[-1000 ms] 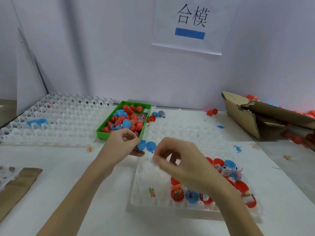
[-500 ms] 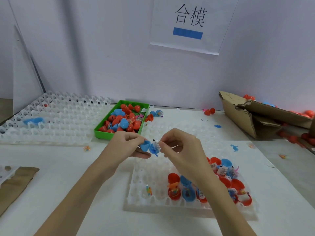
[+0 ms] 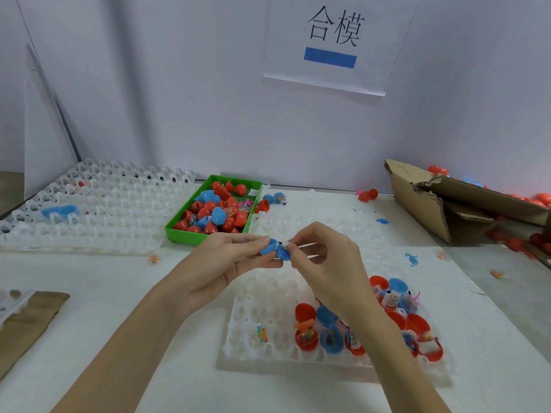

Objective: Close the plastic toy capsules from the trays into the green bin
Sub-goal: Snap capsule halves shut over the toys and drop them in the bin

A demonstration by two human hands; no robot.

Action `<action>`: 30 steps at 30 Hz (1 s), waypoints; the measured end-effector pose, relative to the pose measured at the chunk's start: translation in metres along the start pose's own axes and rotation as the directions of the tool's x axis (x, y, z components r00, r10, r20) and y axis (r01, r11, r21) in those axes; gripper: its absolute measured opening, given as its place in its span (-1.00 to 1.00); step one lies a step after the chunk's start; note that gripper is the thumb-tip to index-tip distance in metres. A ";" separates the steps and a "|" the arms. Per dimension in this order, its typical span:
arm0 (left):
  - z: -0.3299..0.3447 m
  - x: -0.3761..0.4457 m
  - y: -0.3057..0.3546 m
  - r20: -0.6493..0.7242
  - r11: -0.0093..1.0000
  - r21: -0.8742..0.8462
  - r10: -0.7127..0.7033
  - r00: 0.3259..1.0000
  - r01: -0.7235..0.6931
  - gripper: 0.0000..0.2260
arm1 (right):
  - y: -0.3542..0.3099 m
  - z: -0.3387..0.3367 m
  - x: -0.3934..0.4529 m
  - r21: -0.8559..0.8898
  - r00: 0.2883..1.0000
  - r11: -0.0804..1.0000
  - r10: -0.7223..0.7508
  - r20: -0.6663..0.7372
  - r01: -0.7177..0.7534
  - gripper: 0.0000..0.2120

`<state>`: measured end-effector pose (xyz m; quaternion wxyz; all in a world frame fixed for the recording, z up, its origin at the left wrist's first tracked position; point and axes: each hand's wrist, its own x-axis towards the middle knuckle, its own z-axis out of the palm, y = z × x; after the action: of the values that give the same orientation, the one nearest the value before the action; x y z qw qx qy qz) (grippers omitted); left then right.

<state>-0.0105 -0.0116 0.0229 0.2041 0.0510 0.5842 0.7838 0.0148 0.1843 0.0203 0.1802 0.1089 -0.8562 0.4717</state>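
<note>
My left hand [image 3: 226, 260] and my right hand [image 3: 325, 260] meet above the near white tray [image 3: 268, 311]. Between their fingertips is an open blue capsule [image 3: 274, 248] with a small white packet at its mouth. The left fingers grip one blue half; the right thumb and forefinger pinch the other half and the packet. Several open red and blue capsules [image 3: 331, 332] with small toys stand in the tray's near right cells. The green bin [image 3: 185, 234] behind my left hand holds many closed red and blue capsules.
A large white tray [image 3: 98, 204] lies at the left with a blue piece in it. A torn cardboard box [image 3: 441, 201] and loose red capsules sit at the right. Small toy bits are scattered on the white table. A paper sign hangs on the wall.
My right hand rose from the tray and joined my left hand at the blue capsule. Both hands then lifted a little, with the capsule halves closer together.
</note>
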 end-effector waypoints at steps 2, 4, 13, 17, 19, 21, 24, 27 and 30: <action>0.000 0.000 -0.001 0.019 1.000 -0.012 -0.007 1.000 0.007 -0.78 | 0.000 -0.002 0.001 0.040 0.999 0.999 0.032 -0.026 -0.031 -0.83; 0.001 -0.001 -0.002 0.034 1.000 -0.007 -0.010 0.999 0.010 -0.75 | -0.001 -0.005 0.002 0.110 0.996 0.993 0.052 -0.073 -0.044 -0.88; 0.009 -0.004 -0.002 0.082 0.993 0.114 0.000 0.997 -0.010 -0.68 | -0.005 -0.005 0.001 0.032 1.000 0.999 0.030 -0.002 -0.030 -0.82; 0.014 -0.004 -0.004 0.045 0.983 0.174 0.041 0.998 -0.049 -0.64 | -0.005 -0.003 0.001 0.039 1.000 0.999 0.025 0.010 -0.026 -0.80; 0.016 -0.003 -0.006 0.018 0.980 0.185 0.066 0.998 -0.068 -0.64 | -0.005 -0.003 0.001 0.062 0.999 0.997 0.033 0.026 -0.035 -0.83; 0.016 -0.002 -0.007 -0.006 0.982 0.168 0.086 0.996 -0.083 -0.70 | -0.004 -0.003 0.001 0.063 0.997 0.997 0.050 0.059 -0.053 -0.87; 0.012 -0.001 -0.008 -0.027 0.991 0.116 0.076 0.997 -0.073 -0.78 | -0.004 -0.008 0.002 0.074 0.995 0.996 0.051 0.088 -0.058 -0.92; 0.008 -0.001 -0.007 -0.049 0.996 0.066 0.062 0.997 -0.058 -0.74 | -0.003 -0.020 0.004 0.097 0.989 0.995 0.012 0.148 -0.027 -0.74; 0.008 0.000 -0.007 -0.080 0.997 0.048 0.068 0.994 -0.065 -0.66 | -0.003 -0.024 0.003 -0.038 0.967 0.999 0.004 0.256 0.006 -0.73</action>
<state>-0.0058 -0.0031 0.0186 0.1527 0.0431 0.6076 0.7783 0.0184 0.2031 0.0361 0.0704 0.1660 -0.8811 0.4372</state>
